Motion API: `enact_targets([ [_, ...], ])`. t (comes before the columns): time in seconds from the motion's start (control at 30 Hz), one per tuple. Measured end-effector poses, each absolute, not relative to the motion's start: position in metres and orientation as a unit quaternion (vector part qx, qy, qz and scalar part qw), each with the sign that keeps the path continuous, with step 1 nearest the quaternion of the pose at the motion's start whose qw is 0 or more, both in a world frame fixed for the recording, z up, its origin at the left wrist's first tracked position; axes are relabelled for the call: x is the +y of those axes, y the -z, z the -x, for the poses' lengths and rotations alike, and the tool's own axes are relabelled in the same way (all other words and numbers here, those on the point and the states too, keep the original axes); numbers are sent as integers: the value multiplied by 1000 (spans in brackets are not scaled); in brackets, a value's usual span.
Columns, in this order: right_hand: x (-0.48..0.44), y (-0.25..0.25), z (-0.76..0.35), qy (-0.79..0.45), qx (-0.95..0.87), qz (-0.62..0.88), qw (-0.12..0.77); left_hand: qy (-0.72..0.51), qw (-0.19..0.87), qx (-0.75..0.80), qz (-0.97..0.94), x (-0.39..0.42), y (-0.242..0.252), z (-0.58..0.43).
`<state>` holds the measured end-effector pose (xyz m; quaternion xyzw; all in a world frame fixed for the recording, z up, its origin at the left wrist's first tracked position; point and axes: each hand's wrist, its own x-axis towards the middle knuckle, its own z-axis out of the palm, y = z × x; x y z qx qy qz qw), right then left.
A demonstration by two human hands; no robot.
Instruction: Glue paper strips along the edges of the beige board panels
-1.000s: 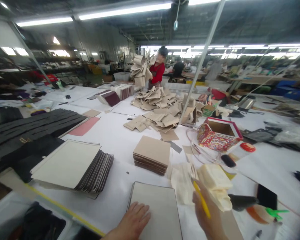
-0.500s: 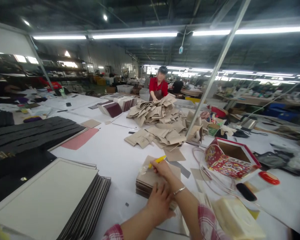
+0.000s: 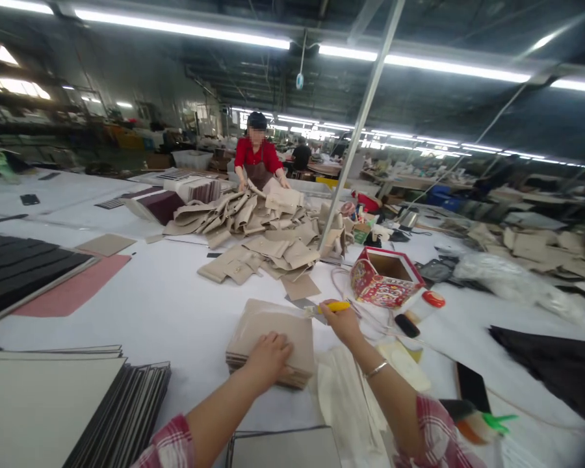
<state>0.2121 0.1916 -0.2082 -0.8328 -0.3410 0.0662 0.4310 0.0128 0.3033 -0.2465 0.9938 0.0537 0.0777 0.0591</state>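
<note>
A stack of tan boards (image 3: 273, 325) lies on the white table below me, with a wet, shiny smear along the far edge of its top sheet. My left hand (image 3: 268, 357) rests on this stack, its fingers stretched out flat. My right hand (image 3: 340, 322) grips a yellow-handled brush (image 3: 338, 306). The whitish brush tip touches or nearly touches the stack's far right corner; I cannot tell which. Under my right forearm lie pale cream sheets (image 3: 346, 396).
Grey boards with dark edges (image 3: 34, 396) are piled at left. Beyond my hands lies a heap of tan pieces (image 3: 273, 240), with a co-worker in red (image 3: 257, 156) behind it. A slanted pole (image 3: 355, 136) and an open red patterned box (image 3: 385, 286) stand to the right.
The view has swung to the right. My right hand has carried the brush from the stack's far left across to its far right corner. My hands have moved apart; the wet smear is longer.
</note>
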Motion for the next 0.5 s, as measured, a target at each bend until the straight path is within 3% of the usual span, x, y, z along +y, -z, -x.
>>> enact_targets([
  [0.07, 176, 208, -193, -48, -437, 810, 388, -74, 57, 45, -995, 303, 242, -15],
  [0.2, 130, 221, -136, 65, -642, 741, 186, -76, 58, 54, -994, 296, 239, -14],
  [0.27, 102, 222, -110, 106, -680, 714, 129, -79, 61, 67, -993, 291, 239, -12],
  [0.37, 77, 207, -92, 94, -671, 718, 160, -78, 68, 85, -991, 286, 239, -8],
  [0.5, 121, 174, -103, 78, -592, 743, 301, -63, 85, 99, -989, 279, 236, -3],
])
